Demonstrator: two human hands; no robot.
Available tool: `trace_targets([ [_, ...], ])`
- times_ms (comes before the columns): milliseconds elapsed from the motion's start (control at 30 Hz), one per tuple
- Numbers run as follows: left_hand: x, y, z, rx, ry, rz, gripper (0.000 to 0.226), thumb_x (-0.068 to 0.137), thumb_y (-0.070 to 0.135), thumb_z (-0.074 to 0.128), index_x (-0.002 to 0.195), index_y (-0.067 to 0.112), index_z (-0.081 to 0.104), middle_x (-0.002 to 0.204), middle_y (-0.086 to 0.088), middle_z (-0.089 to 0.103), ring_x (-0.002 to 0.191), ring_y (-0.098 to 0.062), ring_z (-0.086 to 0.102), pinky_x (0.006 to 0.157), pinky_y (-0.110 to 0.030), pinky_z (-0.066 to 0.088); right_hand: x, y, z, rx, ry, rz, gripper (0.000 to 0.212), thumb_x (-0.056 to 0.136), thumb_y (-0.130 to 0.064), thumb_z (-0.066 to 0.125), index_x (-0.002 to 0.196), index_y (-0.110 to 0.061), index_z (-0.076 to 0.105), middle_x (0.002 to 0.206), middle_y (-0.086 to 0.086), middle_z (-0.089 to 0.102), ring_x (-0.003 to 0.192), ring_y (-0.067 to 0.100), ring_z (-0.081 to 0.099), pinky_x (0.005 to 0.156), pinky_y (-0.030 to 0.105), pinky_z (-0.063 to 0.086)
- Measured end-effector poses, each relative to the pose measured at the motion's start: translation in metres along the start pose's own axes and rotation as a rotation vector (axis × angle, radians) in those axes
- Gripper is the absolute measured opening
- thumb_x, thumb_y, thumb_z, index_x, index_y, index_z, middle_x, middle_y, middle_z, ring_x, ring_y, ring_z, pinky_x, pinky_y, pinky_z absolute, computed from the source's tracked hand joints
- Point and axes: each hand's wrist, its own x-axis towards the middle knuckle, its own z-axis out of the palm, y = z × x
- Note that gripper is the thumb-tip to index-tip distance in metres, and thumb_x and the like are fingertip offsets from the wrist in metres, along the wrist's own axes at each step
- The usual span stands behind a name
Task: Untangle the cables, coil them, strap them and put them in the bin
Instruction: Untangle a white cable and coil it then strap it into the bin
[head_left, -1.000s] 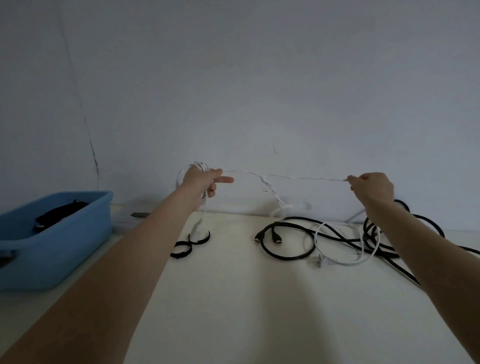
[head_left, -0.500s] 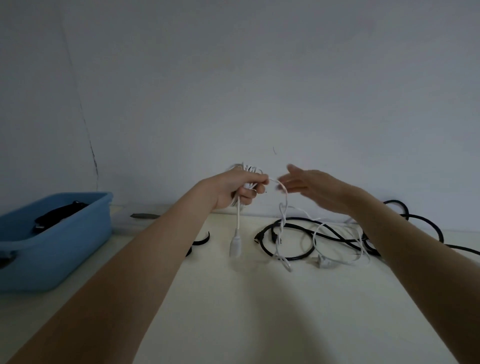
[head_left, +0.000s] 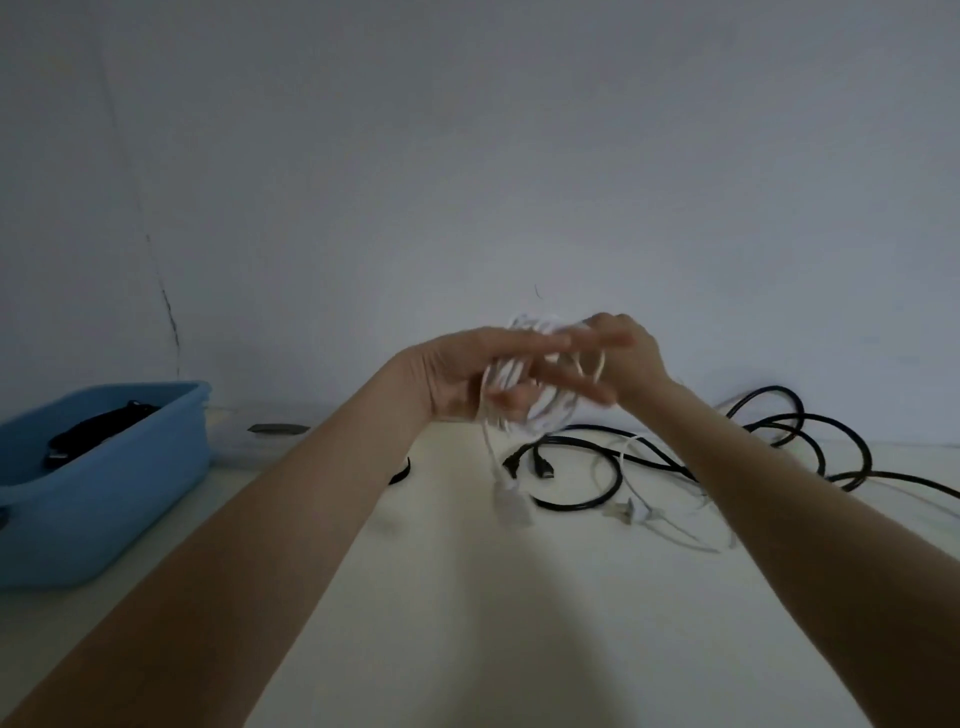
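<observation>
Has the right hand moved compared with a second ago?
Yes. The right hand has swung left, away from the black cable loops and in to the white cable coil at the left hand.

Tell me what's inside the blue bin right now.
In the blue bin lies one dark bundle, apparently a black cable; whether it's strapped is unclear. The near wall hides the rest of the floor.

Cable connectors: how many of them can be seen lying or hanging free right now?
4: a white connector hanging from the white coil in both hands, two black plugs side by side on the table, one white plug right of them. More may be hidden.
</observation>
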Motion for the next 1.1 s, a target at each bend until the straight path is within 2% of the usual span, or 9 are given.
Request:
trace_targets([
  [100,0.003,0.007,-0.004,-0.019,0.088,0.158,0.053,0.085,0.025,0.063,0.136,0.021,0.049,0.13,-0.009,0.057,0.08,-0.022,0.072,0.051,-0.016,0.055,-0.004,-0.002,0.013,0.254,-0.097,0.086,0.034,0.09,-0.035,0.055,0.096,-0.004,0.066,0.091,0.009,0.069,0.084,0.025,0.064,0.076,0.038,0.053],
  [233,0.007,0.006,-0.012,-0.087,0.268,0.35,0.088,0.056,0.041,0.087,0.133,0.029,0.046,0.146,0.0,0.041,0.106,-0.038,0.063,0.087,-0.028,0.054,-0.011,-0.003,0.01,0.92,-0.267,0.19,0.037,0.09,-0.034,0.056,0.054,-0.023,0.061,0.046,-0.009,0.039,0.051,0.012,0.025,0.047,0.02,0.025],
  [367,0.013,0.01,-0.017,-0.283,0.366,0.565,0.11,0.045,0.035,0.09,0.141,0.026,0.037,0.144,0.001,0.035,0.1,-0.045,0.063,0.074,-0.034,0.058,-0.009,0.007,0.011,1.424,-0.437,0.346,0.045,0.091,-0.05,0.044,0.065,-0.014,0.052,0.049,-0.008,0.033,0.043,0.005,0.025,0.036,0.014,0.023],
  [567,0.021,0.024,-0.007,-0.448,0.332,0.662,0.078,0.051,0.012,0.084,0.122,0.013,0.054,0.13,-0.013,0.051,0.09,-0.052,0.064,0.056,-0.03,0.06,-0.012,0.017,0.029,1.48,-0.309,0.608,0.03,0.099,-0.01,0.036,0.091,-0.022,0.063,0.049,-0.007,0.044,0.04,0.005,0.028,0.034,0.016,0.021],
  [667,0.023,0.021,-0.003,-0.276,0.298,0.54,0.068,0.068,0.015,0.077,0.13,0.016,0.05,0.125,-0.008,0.06,0.086,-0.038,0.07,0.068,-0.024,0.055,-0.009,0.017,0.029,1.024,-0.268,0.66,0.026,0.098,-0.021,0.047,0.085,-0.005,0.062,0.057,0.001,0.042,0.046,0.01,0.03,0.041,0.021,0.024],
  [733,0.03,0.022,0.006,-0.158,0.258,0.453,0.053,0.084,0.018,0.055,0.136,0.018,0.042,0.132,-0.001,0.056,0.079,-0.027,0.072,0.056,-0.018,0.054,-0.009,0.007,0.029,0.769,-0.319,0.623,0.032,0.095,-0.028,0.053,0.072,-0.006,0.054,0.053,0.003,0.034,0.043,0.012,0.026,0.042,0.023,0.024],
  [867,0.03,0.034,0.016,-0.013,0.173,0.373,0.049,0.091,0.017,0.04,0.139,0.015,0.038,0.136,-0.003,0.051,0.074,-0.019,0.072,0.053,-0.016,0.053,-0.01,-0.005,0.03,0.8,-0.47,0.662,0.021,0.097,-0.016,0.048,0.092,-0.007,0.067,0.047,0.0,0.026,0.04,0.009,0.02,0.037,0.018,0.019],
  [967,0.014,0.034,0.002,-0.093,0.15,0.33,0.049,0.086,0.013,0.053,0.135,0.015,0.046,0.133,-0.008,0.053,0.075,-0.023,0.072,0.051,-0.02,0.056,-0.009,0.012,0.024,0.871,-0.399,0.738,0.031,0.099,-0.017,0.045,0.077,-0.006,0.064,0.033,-0.004,0.027,0.027,0.006,0.019,0.031,0.017,0.018],
  [1100,0.004,0.02,-0.025,-0.098,0.559,0.221,0.066,0.079,0.004,0.066,0.14,0.017,0.042,0.147,-0.007,0.04,0.084,-0.034,0.071,0.052,-0.022,0.057,-0.009,0.027,0.019,1.14,-0.226,0.725,0.05,0.09,-0.032,0.061,0.047,-0.016,0.042,0.037,-0.005,0.03,0.029,0.007,0.021,0.028,0.016,0.021],
])
